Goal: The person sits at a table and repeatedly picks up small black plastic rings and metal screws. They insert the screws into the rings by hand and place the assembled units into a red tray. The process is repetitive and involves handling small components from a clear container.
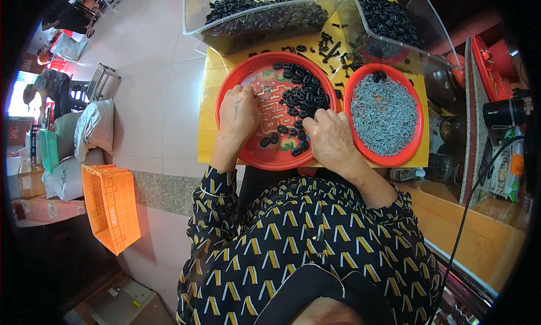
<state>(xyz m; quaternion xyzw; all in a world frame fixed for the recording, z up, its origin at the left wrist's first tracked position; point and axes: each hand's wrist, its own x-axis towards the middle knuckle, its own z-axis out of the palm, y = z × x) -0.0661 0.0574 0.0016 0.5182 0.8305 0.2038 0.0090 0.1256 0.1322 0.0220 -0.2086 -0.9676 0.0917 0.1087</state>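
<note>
We take this for a small workshop: at upper centre, clear bins (225,24) of black parts (386,15) and a red tray (420,122) of metal pieces (386,116) crowd our yellow surface (207,125); stuffed sacks (94,127) and an orange crate (123,212) stand at left.

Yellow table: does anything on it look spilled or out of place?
Small black pieces lie scattered on the table, outside any container, perhaps spilled. A black clump also looks misplaced among the silver pieces in the smaller red tray.

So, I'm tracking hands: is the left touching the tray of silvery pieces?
Apart: the head view shows black pieces between the left hand and that tray.
</note>
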